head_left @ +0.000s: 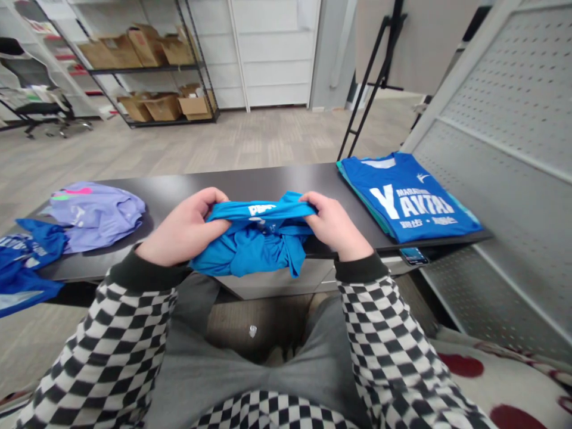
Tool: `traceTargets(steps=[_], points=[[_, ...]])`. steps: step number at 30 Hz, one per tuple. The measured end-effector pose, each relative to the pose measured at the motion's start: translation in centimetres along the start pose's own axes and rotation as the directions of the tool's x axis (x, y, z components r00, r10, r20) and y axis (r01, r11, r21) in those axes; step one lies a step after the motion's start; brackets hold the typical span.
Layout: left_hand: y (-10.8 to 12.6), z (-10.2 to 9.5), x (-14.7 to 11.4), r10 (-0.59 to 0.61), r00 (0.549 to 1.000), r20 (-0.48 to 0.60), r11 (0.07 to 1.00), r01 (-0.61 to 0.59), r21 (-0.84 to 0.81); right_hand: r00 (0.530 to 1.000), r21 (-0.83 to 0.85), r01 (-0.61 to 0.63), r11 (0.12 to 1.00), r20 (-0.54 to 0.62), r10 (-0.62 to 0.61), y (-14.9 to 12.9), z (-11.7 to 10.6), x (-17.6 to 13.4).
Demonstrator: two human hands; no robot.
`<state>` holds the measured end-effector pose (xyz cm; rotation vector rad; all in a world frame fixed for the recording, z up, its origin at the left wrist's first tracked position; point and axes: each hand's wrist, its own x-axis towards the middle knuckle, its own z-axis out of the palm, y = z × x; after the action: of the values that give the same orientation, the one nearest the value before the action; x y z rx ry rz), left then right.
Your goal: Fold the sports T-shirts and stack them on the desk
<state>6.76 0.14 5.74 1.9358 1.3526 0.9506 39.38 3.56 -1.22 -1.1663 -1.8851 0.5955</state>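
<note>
A bright blue T-shirt [250, 250] with white lettering hangs bunched between my two hands, over the front edge of the dark table [214, 186]. My left hand [190, 226] pinches its left side between thumb and fingers. On the other side my right hand [328, 220] grips the cloth, thumb toward me. The upper band of fabric is stretched between them, while the rest droops in loose folds. Some fingertips are hidden behind the cloth.
Folded shirts [411, 199] are stacked at the table's right end, a blue printed one on top. Crumpled lavender [98, 217] and dark blue [31, 256] garments lie at the left. A phone [414, 256] sits below the right front edge. A perforated panel [513, 119] borders the right.
</note>
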Motion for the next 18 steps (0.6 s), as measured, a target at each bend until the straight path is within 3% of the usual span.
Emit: traceTargets(steps=[3, 6, 9, 12, 15, 18], points=[[-1.2, -1.9, -0.7, -0.06, 0.995, 0.075, 0.969, 0.04, 0.242, 0.973, 0.09, 0.01, 0.996, -0.229, 0.011, -0.5, -1.1, 0.0], [-2.4, -3.2, -1.5, -0.183, 0.969, 0.165, 0.937, 0.121, 0.327, 0.963, 0.095, 0.023, 0.995, -0.27, 0.003, -1.1, -1.5, -0.1], [-3.0, -4.1, -2.5, -0.258, 0.962, 0.086, 0.957, 0.242, 0.16, 0.967, 0.036, -0.045, 0.998, -0.248, 0.053, -1.1, -1.9, -0.3], [-3.3, -4.5, -3.0, -0.27, 0.963, 0.003, 0.958, 0.269, -0.104, 0.989, -0.003, -0.104, 0.995, -0.104, 0.103, -1.0, -2.6, -0.6], [-3.6, -4.2, -2.7, -0.246, 0.961, -0.124, 0.886, 0.171, -0.431, 0.992, -0.111, -0.104, 0.988, 0.066, 0.111, -0.8, -3.3, -0.6], [-3.5, -3.7, -2.1, -0.262, 0.928, -0.264, 0.785, 0.046, -0.618, 0.994, -0.232, -0.068, 0.97, 0.063, 0.085, -0.2, -3.5, -0.4]])
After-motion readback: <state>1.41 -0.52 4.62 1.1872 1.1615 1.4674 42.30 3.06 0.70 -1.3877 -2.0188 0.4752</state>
